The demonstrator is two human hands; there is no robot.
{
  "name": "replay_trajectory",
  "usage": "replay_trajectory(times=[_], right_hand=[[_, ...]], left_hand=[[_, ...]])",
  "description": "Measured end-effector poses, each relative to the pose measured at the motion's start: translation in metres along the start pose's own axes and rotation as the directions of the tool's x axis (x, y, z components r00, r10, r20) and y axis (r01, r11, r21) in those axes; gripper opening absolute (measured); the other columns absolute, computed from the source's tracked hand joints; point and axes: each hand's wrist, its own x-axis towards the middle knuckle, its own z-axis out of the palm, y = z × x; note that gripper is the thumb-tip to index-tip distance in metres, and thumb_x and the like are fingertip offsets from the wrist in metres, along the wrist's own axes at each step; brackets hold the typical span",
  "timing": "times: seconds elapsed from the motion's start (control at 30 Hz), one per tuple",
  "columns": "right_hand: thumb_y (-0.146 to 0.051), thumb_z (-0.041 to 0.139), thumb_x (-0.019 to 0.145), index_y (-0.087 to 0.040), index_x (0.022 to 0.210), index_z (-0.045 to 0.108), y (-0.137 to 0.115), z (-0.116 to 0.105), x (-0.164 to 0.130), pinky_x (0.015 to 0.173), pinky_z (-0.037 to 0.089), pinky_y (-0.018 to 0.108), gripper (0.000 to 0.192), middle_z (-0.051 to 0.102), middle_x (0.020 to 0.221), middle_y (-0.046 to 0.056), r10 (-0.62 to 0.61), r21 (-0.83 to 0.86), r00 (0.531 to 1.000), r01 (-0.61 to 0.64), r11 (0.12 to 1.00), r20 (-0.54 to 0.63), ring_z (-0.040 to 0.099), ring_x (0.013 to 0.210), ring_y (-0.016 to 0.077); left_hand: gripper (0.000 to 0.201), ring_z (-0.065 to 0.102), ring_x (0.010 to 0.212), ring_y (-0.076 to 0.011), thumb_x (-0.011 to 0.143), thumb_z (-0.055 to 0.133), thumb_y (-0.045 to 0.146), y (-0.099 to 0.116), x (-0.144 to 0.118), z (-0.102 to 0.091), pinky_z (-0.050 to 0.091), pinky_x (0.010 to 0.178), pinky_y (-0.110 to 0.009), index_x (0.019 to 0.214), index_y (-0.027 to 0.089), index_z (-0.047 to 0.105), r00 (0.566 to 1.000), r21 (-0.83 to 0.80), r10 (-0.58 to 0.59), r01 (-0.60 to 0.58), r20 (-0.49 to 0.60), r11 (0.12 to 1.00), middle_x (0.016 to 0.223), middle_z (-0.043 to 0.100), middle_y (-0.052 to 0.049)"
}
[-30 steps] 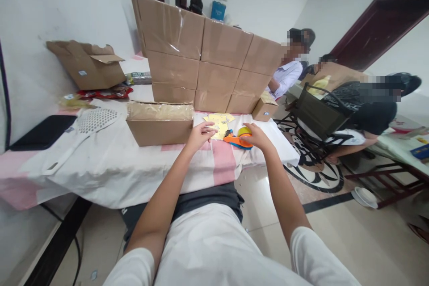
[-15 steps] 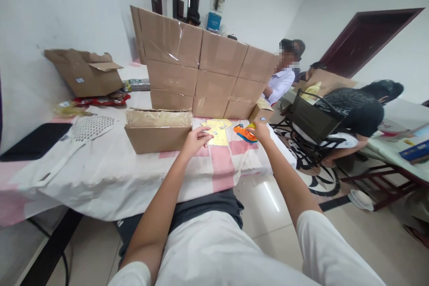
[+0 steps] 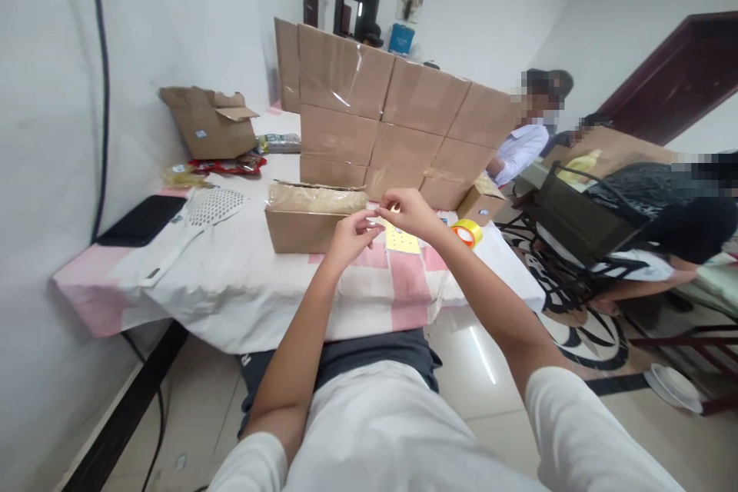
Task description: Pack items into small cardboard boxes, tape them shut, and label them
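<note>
**Hands meeting above the yellow sheet**

Head view: left hand [image 3: 350, 234] and right hand [image 3: 410, 213] raised together just above the yellow sheet [image 3: 401, 240], fingertips pinched and nearly touching each other; whatever sits between them too small to make out. Yellow sheet lying flat on the pink-and-white cloth of the table [image 3: 231, 284]. Just left of the sheet, an open low carton [image 3: 311, 219] lined with clear plastic. To the right of the sheet, a tape roll [image 3: 467, 232], clear of both hands. Behind the sheet, a wall of stacked sealed cartons [image 3: 392, 123]. Far left of the sheet, a white perforated scoop [image 3: 199, 219] and a black pad [image 3: 141, 220]. Beyond the sheet to the right, seated people [image 3: 522, 146] at another table.
</note>
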Motion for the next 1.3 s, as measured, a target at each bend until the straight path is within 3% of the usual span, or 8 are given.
replay_trajectory(times=[0.2, 0.4, 0.5, 0.67, 0.97, 1.03, 1.17, 1.3], right_hand=[[-0.021, 0.078, 0.082, -0.021, 0.066, 0.065, -0.037, -0.003, 0.010, 0.075, 0.043, 0.029, 0.020, 0.064, 0.072, 0.001, -0.086, -0.116, 0.993, 0.096, 0.989, 0.084, 0.059, 0.076, 0.0172], [-0.030, 0.076, 0.088, -0.021, 0.072, 0.062, -0.128, -0.050, 0.019, 0.072, 0.049, 0.032, 0.023, 0.065, 0.079, 0.000, -0.342, -0.108, 0.860, 0.326, 0.939, -0.378, 0.060, 0.074, 0.0132], [-0.031, 0.077, 0.088, -0.021, 0.075, 0.065, -0.150, -0.040, 0.023, 0.066, 0.047, 0.030, 0.020, 0.066, 0.076, 0.000, -0.392, -0.129, 0.899, 0.373, 0.919, -0.196, 0.060, 0.071, 0.0128], [-0.043, 0.079, 0.084, -0.017, 0.083, 0.070, -0.123, 0.032, 0.034, 0.061, 0.041, 0.027, 0.027, 0.069, 0.076, 0.001, -0.044, -0.264, 0.945, 0.135, 0.955, 0.325, 0.059, 0.064, 0.0127], [-0.019, 0.057, 0.092, -0.019, 0.064, 0.052, -0.128, 0.050, 0.015, 0.061, 0.028, 0.028, 0.028, 0.049, 0.060, -0.003, -0.070, -0.387, 0.918, 0.232, 0.892, 0.391, 0.042, 0.059, 0.0106], [-0.023, 0.057, 0.095, -0.020, 0.064, 0.050, -0.145, 0.029, 0.003, 0.060, 0.030, 0.028, 0.032, 0.046, 0.061, -0.003, -0.143, -0.295, 0.938, 0.240, 0.925, 0.317, 0.042, 0.059, 0.0115], [-0.035, 0.062, 0.099, -0.022, 0.069, 0.052, -0.163, -0.014, -0.006, 0.061, 0.036, 0.030, 0.034, 0.054, 0.066, -0.001, -0.207, -0.075, 0.978, 0.206, 0.976, -0.012, 0.049, 0.062, 0.0138], [-0.049, 0.061, 0.099, -0.021, 0.072, 0.061, -0.151, -0.015, 0.024, 0.067, 0.044, 0.030, 0.039, 0.061, 0.072, 0.001, -0.223, 0.032, 0.945, 0.222, 0.975, 0.240, 0.056, 0.069, 0.0148]], left_hand=[[0.038, 0.062, 0.055, -0.0145, 0.073, 0.083, 0.037, 0.010, -0.006, -0.033, 0.046, 0.046, -0.024, 0.106, 0.018, 0.078, 0.996, 0.072, -0.085, 0.086, -0.019, 0.994, 0.089, 0.078, -0.008], [0.026, 0.057, 0.049, -0.0143, 0.083, 0.073, 0.043, 0.015, -0.028, -0.102, 0.038, 0.040, -0.022, 0.079, 0.018, 0.078, 0.981, 0.238, -0.171, 0.189, -0.093, 0.953, 0.063, 0.071, -0.005], [0.026, 0.049, 0.044, -0.0107, 0.086, 0.069, 0.043, 0.029, -0.040, -0.121, 0.030, 0.037, -0.020, 0.089, 0.020, 0.079, 0.987, 0.181, -0.053, 0.080, -0.149, 0.980, 0.063, 0.071, -0.002], [0.028, 0.058, 0.050, -0.0126, 0.088, 0.069, 0.042, 0.054, -0.054, -0.118, 0.036, 0.041, -0.021, 0.098, 0.019, 0.080, 0.980, 0.150, 0.086, -0.059, -0.179, 0.987, 0.064, 0.072, -0.002], [0.031, 0.064, 0.058, -0.0148, 0.090, 0.068, 0.039, 0.034, -0.046, -0.122, 0.047, 0.053, -0.023, 0.115, 0.022, 0.077, 0.969, 0.286, 0.174, -0.119, -0.175, 0.951, 0.065, 0.071, 0.000], [0.035, 0.053, 0.048, -0.0121, 0.089, 0.069, 0.037, 0.022, -0.045, -0.137, 0.042, 0.050, -0.023, 0.120, 0.022, 0.075, 0.921, 0.361, 0.214, -0.088, -0.326, 0.928, 0.054, 0.060, 0.004], [0.026, 0.045, 0.049, -0.0108, 0.094, 0.062, 0.037, 0.015, -0.048, -0.168, 0.041, 0.053, -0.023, 0.109, 0.020, 0.074, 0.666, 0.443, 0.412, -0.135, -0.622, 0.886, 0.053, 0.049, 0.006], [0.035, 0.065, 0.086, -0.0176, 0.088, 0.069, 0.030, 0.023, -0.027, -0.180, 0.055, 0.083, -0.031, 0.122, 0.023, 0.069, 0.636, 0.606, 0.570, -0.195, -0.520, 0.771, 0.102, 0.073, -0.005]])
